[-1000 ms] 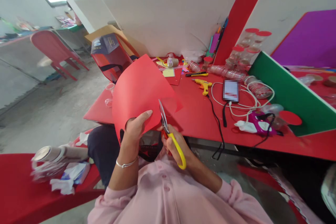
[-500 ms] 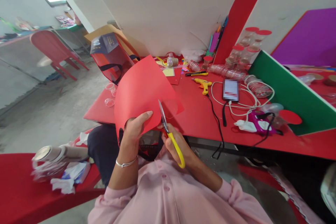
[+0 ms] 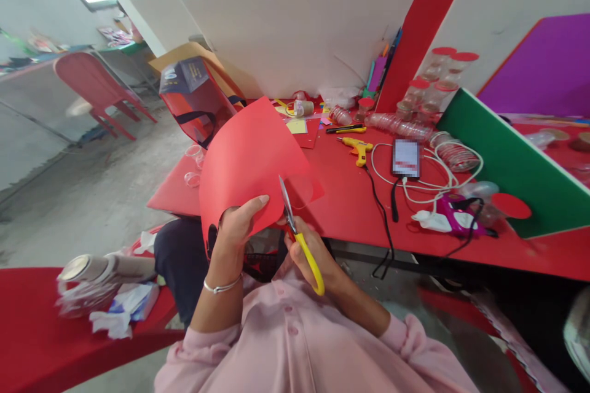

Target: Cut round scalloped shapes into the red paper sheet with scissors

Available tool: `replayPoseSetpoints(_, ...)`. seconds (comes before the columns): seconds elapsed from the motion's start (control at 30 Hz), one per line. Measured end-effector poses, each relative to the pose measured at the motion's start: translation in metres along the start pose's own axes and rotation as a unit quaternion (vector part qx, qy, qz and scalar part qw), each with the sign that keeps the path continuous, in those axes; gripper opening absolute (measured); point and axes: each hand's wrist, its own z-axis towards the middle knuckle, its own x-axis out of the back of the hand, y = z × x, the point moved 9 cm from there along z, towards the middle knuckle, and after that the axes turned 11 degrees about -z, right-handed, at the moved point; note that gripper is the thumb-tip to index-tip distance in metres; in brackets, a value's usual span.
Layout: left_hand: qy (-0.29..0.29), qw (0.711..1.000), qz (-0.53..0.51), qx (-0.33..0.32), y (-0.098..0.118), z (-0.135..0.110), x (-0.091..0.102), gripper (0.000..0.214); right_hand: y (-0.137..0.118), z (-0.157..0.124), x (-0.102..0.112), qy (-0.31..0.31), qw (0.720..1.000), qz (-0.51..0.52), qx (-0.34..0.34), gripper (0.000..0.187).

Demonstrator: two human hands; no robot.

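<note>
Pink buttoned shirt [image 3: 299, 356], silver bangle [image 3: 222, 288], dark trousers [image 3: 177, 261]

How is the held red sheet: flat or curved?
Curved: the red sheet bows, its left side bent down beside the left hand.

On the red table [image 3: 343, 206] lie 1 glue gun [image 3: 358, 147], cutter [image 3: 345, 129], phone [image 3: 406, 158]

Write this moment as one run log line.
left hand: grips curved red sheet; right hand: holds yellow-handled scissors at sheet's edge; red table: yellow glue gun
</note>
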Motion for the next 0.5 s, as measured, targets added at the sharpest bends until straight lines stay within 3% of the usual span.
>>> replayPoseSetpoints(0.5,0.007,1.0,0.016,0.021,0.0003,-0.0041,0.0035,0.037,-0.0011,-0.0003,0.0034,-0.008,1.0,-0.005,0.0,0.07)
